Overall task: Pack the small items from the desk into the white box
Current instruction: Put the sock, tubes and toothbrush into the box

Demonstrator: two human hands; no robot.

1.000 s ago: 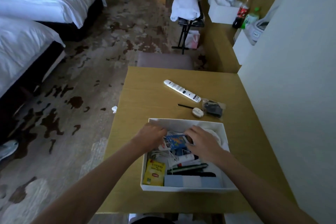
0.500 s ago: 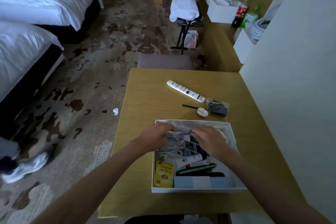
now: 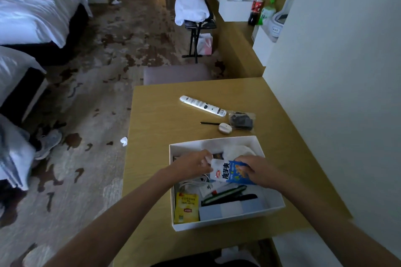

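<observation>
The white box point(image 3: 227, 224) sits near the front of the yellow desk point(image 3: 165, 119). Over its middle, my left hand point(image 3: 191, 163) and my right hand point(image 3: 257, 169) both grip a blue and white snack packet point(image 3: 227, 172), left hand on its white end, right hand on its blue end. Inside the box lie a yellow tea box point(image 3: 186, 207), a white cable point(image 3: 195, 182), a white tube point(image 3: 209, 189), a green and black pen point(image 3: 224, 194), a pale blue pad point(image 3: 230, 209) and a white cloth point(image 3: 237, 150). Behind the box on the desk rest a white remote point(image 3: 202, 105), a bagged dark item point(image 3: 242, 121), a small white oval piece point(image 3: 225, 128) and a thin black stick point(image 3: 209, 123).
A white wall point(image 3: 338, 93) borders the desk on the right. A padded stool point(image 3: 176, 75) stands behind the desk. Two beds point(image 3: 32, 19) are at left, a luggage rack with white towels point(image 3: 192, 7) farther back, and bottles point(image 3: 258, 6) stand on a counter.
The blue and white snack packet has come up between both hands over the box. The view has shifted, so desk and box sit farther right in frame.
</observation>
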